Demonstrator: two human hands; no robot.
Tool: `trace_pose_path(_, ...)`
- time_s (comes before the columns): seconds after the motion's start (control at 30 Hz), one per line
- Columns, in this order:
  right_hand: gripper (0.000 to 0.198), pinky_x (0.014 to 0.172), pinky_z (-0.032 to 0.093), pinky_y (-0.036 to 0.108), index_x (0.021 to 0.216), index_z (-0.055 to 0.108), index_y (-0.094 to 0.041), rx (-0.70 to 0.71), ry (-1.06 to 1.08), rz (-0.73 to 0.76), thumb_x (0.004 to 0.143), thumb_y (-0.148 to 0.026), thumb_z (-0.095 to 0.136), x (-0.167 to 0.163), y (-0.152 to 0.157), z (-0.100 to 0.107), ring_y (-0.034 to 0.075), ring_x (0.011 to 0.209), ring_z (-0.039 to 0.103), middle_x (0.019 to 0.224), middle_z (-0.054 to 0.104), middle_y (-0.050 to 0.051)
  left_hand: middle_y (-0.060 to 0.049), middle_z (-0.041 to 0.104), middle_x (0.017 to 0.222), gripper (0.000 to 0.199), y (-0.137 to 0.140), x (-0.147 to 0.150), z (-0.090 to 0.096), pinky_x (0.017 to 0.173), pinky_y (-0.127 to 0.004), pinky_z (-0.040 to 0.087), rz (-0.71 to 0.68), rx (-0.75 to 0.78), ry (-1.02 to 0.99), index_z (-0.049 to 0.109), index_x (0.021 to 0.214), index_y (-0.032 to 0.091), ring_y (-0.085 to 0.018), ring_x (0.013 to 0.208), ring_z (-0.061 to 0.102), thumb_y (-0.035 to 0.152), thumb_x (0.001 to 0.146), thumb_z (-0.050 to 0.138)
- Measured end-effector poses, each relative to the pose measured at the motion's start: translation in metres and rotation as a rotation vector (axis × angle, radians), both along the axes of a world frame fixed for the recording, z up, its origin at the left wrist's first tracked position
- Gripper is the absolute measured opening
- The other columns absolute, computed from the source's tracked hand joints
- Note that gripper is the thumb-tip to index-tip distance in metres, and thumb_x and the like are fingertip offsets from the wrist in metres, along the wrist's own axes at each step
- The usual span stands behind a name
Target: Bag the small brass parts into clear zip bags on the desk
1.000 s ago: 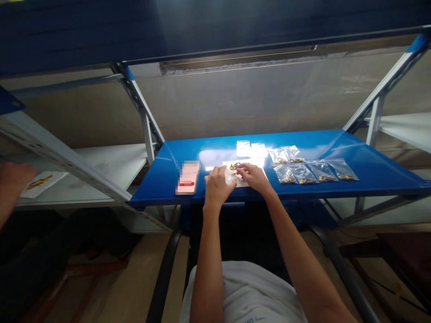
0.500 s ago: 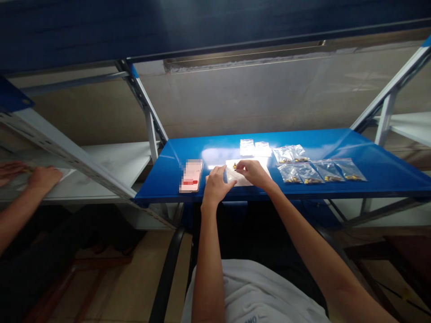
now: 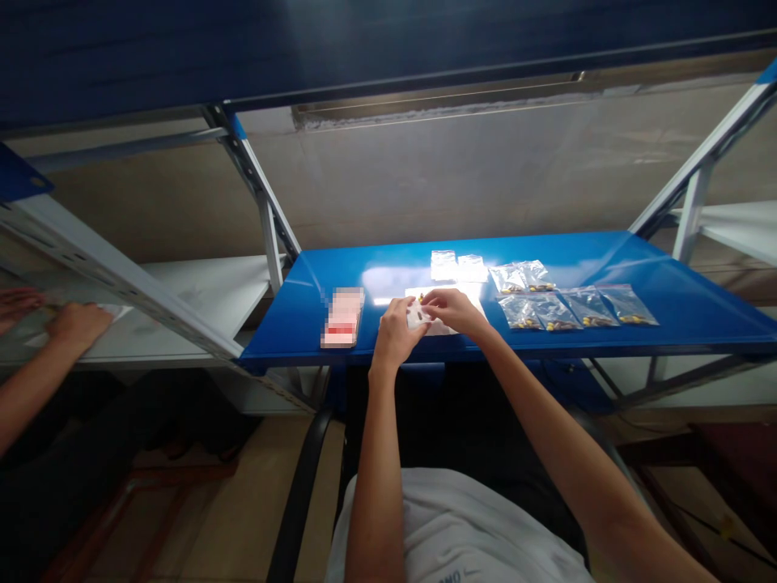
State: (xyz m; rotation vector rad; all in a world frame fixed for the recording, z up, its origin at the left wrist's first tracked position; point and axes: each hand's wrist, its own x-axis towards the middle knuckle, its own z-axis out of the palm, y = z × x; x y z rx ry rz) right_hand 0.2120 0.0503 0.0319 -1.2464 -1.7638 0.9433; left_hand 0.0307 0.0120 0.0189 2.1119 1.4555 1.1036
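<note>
Between my hands is a small whitish plastic bag [image 3: 416,315] with dark bits showing on or in it. My left hand [image 3: 393,338] is closed around its left side, thumb and fingers curled in. At its right edge, the fingers of my right hand [image 3: 456,313] are bent and pinched together; what they hold, if anything, is too small to tell. Beneath both hands lies a white sheet [image 3: 452,328] on the blue table. Something small and yellow [image 3: 421,297] shows just beyond my fingertips, partly hidden.
Several clear zip bags [image 3: 588,308] of yellow and brown bits lie on the right. White packets [image 3: 443,265] lie at the back. A phone [image 3: 343,317] rests on the left of the blue table [image 3: 376,257]. Another person's hands [image 3: 78,325] work at the white shelf [image 3: 210,283].
My left hand has moved slightly right and closed in. The whitish bag with dark bits now shows between my hands. My right hand has stayed nearly in place.
</note>
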Motion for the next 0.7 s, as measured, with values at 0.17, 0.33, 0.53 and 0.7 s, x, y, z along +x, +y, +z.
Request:
trace_pose_path(0.17,0.03,0.046,0.04,0.022,0.092,0.075,-0.017,-0.259,0.272,0.068,0.069,-0.035,0.083,0.003,0.0,0.001,0.017,0.062,0.066,0.075,0.075,0.007,-0.011,0.069,0.13,0.048,0.0,0.002,0.0,0.1,-0.036,0.058,-0.066,0.09,-0.081,0.062,0.135,0.021,-0.023,0.114,0.072,0.029,0.091,0.08)
trace_pose_path(0.33,0.035,0.047,0.041,0.021,0.088,0.077,-0.015,-0.267,0.321,0.057,0.062,-0.035,0.088,0.008,0.002,0.007,0.016,0.064,0.066,0.071,0.072,0.005,-0.011,0.07,0.128,0.055,0.0,0.002,0.002,0.094,-0.04,0.06,-0.083,0.11,-0.098,0.061,0.138,0.021,-0.024,0.104,0.072,0.031,0.089,0.083)
trace_pose_path(0.53,0.035,0.046,0.042,0.024,0.085,0.074,-0.016,-0.136,0.298,0.013,0.064,-0.039,0.088,0.005,-0.002,0.012,0.015,0.059,0.061,0.071,0.073,0.005,-0.013,0.069,0.128,0.064,-0.003,0.004,0.007,0.092,-0.041,0.06,-0.048,0.115,-0.047,0.057,0.143,0.018,-0.025,0.104,0.072,0.037,0.088,0.084)
trace_pose_path(0.7,0.031,0.048,0.043,0.025,0.086,0.07,-0.017,-0.072,0.238,0.006,0.069,-0.038,0.085,0.0,-0.006,0.015,0.015,0.058,0.06,0.074,0.074,0.006,-0.012,0.071,0.122,0.065,-0.002,0.006,0.007,0.09,-0.04,0.06,-0.025,0.104,-0.071,0.059,0.141,0.017,-0.025,0.101,0.072,0.044,0.087,0.084)
